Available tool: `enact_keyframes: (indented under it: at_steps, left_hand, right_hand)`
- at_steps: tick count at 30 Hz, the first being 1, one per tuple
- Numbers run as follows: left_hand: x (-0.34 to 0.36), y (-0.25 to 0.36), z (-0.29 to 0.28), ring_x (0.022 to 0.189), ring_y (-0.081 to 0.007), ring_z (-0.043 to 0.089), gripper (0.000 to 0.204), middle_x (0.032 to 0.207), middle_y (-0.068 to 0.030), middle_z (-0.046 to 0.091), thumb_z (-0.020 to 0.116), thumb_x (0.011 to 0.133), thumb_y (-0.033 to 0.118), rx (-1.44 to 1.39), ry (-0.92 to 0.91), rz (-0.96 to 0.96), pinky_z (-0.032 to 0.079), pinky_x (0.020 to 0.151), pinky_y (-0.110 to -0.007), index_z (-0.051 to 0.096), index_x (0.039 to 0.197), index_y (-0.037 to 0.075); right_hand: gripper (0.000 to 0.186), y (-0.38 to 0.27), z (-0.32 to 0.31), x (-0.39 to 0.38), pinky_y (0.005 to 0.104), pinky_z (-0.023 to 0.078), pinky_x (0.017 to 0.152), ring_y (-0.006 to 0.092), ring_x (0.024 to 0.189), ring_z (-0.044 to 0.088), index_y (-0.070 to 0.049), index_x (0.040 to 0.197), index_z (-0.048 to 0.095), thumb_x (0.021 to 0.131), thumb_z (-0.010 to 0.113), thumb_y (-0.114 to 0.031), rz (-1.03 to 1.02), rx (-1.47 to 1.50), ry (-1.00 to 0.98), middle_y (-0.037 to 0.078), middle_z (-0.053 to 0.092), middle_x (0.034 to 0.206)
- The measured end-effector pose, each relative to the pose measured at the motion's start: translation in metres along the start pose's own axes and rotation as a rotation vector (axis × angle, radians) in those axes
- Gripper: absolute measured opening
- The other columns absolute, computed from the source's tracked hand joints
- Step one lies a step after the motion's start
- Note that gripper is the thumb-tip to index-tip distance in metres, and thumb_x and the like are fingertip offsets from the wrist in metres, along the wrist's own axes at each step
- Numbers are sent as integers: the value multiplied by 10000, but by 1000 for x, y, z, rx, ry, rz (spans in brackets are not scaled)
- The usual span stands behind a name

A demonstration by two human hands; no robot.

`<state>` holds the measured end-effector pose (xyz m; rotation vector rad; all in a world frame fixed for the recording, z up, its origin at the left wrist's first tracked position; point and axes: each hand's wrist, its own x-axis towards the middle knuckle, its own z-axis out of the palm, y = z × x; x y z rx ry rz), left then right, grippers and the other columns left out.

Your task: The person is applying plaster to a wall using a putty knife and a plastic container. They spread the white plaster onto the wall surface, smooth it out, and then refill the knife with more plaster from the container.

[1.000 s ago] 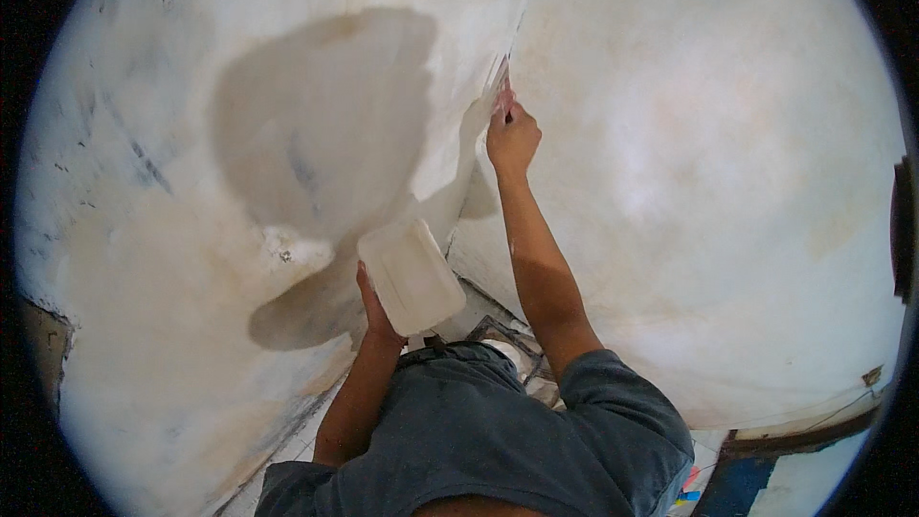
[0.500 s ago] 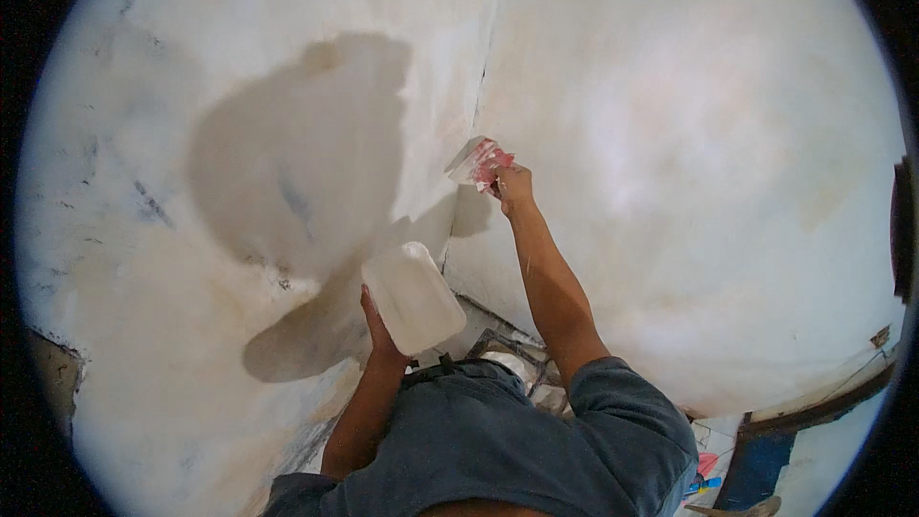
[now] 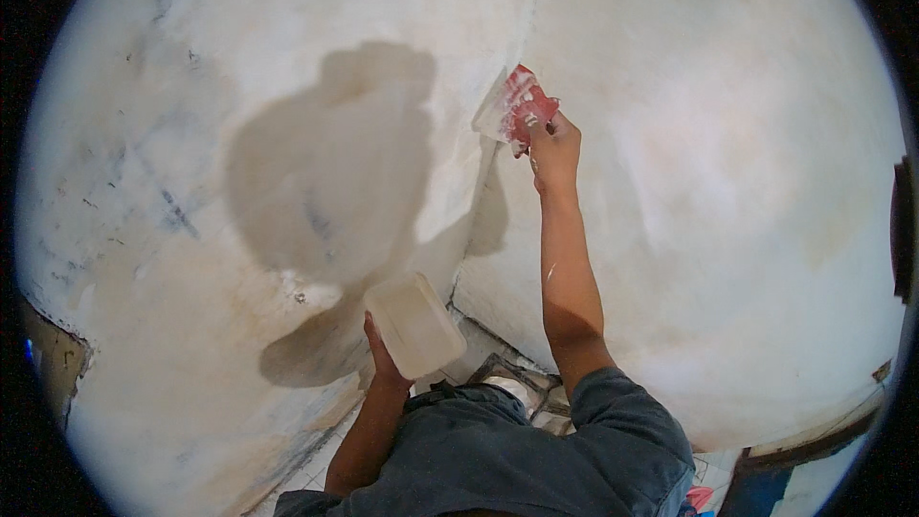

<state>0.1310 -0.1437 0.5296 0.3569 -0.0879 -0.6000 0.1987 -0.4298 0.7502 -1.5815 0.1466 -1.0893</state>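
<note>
The right hand grips a red scraper at the wall corner, top middle; the left hand holds a white tray, lower middle; much wall looks smooth; left wall has dark marks

Two pale plastered walls meet at an inside corner running down the middle. The left wall is scruffier, with dark scuffs and a few grey streaks, plus a big soft shadow of a person across it. The right wall looks smoother and more even, kinda cream-toned. Down at the bottom there's a tiled floor with dusty tiles showing. Far lower right, something blue sits by a dark strip along the wall base. A rough broken patch shows at the left edge.
</note>
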Motion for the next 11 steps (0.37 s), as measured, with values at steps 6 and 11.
enact_keyframes:
  at_steps: [6,11]
  left_hand:
    - [2,-11,-5,1128,-321,562,722,1299,-104,539,433,867,658,-23,13,-11,483,937,-504,436,1366,136]
    - [12,-5,-24,1161,-328,538,751,1318,-119,521,445,850,680,52,62,29,452,963,-542,410,1388,157]
  right_hand:
    - [227,54,64,-34,460,496,642,403,705,628,8,891,659,885,553,-193,-383,-781,64,257,633,769]
    - [268,3,85,-107,426,507,803,353,907,648,-32,1096,618,901,550,-202,-308,-430,-94,192,660,1010]
